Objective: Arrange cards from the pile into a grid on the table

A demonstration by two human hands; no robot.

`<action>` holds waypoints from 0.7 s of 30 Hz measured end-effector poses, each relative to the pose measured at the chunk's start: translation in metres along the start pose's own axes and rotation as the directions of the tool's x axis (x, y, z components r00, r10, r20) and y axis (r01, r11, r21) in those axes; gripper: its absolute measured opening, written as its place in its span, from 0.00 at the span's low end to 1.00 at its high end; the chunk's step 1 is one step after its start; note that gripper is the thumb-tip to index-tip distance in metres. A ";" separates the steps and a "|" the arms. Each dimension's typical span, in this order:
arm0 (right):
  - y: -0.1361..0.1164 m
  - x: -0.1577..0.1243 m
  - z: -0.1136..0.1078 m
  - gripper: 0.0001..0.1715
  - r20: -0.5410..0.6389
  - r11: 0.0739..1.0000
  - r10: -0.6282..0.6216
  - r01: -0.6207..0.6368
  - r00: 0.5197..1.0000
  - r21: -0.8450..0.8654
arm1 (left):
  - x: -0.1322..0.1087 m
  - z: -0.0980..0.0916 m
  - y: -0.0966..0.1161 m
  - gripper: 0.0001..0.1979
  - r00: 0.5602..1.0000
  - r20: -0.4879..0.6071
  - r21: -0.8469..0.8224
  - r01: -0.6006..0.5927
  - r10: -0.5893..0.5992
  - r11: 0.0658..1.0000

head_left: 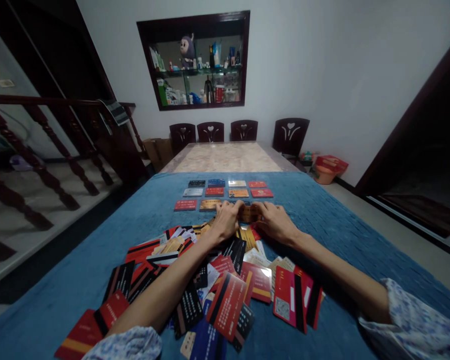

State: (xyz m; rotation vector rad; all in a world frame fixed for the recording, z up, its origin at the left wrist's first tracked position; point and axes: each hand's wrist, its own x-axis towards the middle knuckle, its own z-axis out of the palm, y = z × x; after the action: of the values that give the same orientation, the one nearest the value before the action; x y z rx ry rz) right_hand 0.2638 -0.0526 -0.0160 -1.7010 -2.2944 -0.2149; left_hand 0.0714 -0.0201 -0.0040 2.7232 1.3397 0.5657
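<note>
**Upright bundle of brown-gold plastic cards [249,213] could splay between two bare hands**

Uneven pressure looks like the main risk: if one side pinches harder, the smooth cards may slide out of line or fan onto the loose heap of red, black, gold and blue plastic cards [227,305]. The gold rectangular card stack [209,205], beyond the heap and right beside the left hand [228,218], could be knocked askew by its knuckles. The left forearm [168,282] crosses above the heap, so lowering it might drag cards along the blue fabric cloth [322,225].

The bundle sits just beyond the heap's far edge, between the hands. The left hand grips its left end and the right hand [275,220] its right end, fingers curled in; how many cards they hold, I cannot tell. Beyond the heap lie rows of neat, multicoloured card stacks [214,192].
</note>
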 end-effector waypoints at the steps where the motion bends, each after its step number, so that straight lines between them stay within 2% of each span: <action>1: -0.001 0.000 -0.001 0.29 -0.014 1.000 -0.005 0.005 1.000 0.000 | 0.000 -0.002 0.000 0.23 1.000 -0.005 -0.005 0.000 0.000 1.000; 10: -0.002 0.000 -0.003 0.27 -0.092 0.999 -0.043 0.041 0.995 -0.028 | 0.004 -0.012 -0.002 0.22 0.999 0.028 0.023 -0.030 0.030 0.999; 14: -0.004 0.001 -0.006 0.25 -0.092 0.999 -0.038 0.038 0.995 -0.007 | 0.005 -0.017 -0.002 0.21 0.998 0.052 0.076 -0.042 0.038 0.996; 21: -0.008 0.007 -0.013 0.25 -0.089 0.998 -0.058 0.057 0.994 -0.020 | 0.004 -0.026 -0.005 0.27 0.995 0.086 0.146 -0.057 0.045 0.988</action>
State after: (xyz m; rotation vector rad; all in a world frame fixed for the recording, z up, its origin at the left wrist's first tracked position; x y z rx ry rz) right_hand 0.2561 -0.0525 -0.0013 -1.6009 -2.2845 -0.3168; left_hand 0.0603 -0.0167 0.0205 2.8706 1.3475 0.3661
